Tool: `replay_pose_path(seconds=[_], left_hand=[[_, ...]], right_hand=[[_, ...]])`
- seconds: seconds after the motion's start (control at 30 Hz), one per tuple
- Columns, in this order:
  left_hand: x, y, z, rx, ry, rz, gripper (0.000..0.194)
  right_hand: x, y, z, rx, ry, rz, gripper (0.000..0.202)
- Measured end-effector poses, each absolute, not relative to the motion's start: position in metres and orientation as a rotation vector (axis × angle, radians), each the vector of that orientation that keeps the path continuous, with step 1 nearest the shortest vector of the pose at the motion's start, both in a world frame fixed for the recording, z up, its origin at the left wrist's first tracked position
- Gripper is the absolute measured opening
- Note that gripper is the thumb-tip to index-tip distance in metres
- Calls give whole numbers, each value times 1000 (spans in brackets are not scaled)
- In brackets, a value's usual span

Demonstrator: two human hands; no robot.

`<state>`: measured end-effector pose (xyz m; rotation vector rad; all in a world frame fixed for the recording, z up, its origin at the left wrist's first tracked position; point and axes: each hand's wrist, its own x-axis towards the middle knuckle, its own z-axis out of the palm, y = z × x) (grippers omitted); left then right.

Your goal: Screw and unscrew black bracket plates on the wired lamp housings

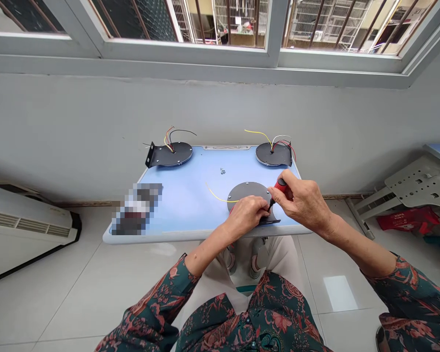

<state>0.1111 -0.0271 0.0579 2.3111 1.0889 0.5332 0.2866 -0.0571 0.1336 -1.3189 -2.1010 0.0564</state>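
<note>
A round black metal plate (247,191) with a bent bracket edge lies near the table's front, a yellow wire running out to its left. My right hand (303,199) is closed around a screwdriver with a red handle (281,186). Its dark shaft tilts down to the plate's right side, by the bracket. Over the plate's lower part rests my left hand (250,214), fingers pinched together close to the screwdriver tip. What those fingers hold, if anything, is hidden. Several small screws (223,171) lie in a little heap behind the plate.
Two similar black round plates with brackets and coloured wires stand at the back, one left (174,154), one right (273,155). A blurred patch (137,210) covers something on the left. The blue table (183,195) backs onto a wall below a window.
</note>
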Motion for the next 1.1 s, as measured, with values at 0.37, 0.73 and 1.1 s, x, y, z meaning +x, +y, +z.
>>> replay_pose_path(seconds=[0.37, 0.73, 1.1], left_hand=[[113, -28, 55, 2341, 1157, 525, 21], [115, -29, 54, 2221, 1153, 563, 16], [106, -18, 51, 1912, 1083, 850, 27]], right_hand=[[285, -53, 127, -1387, -2035, 15, 33], [278, -53, 114, -1353, -1977, -30, 31], [309, -37, 128, -1401, -1634, 14, 29]])
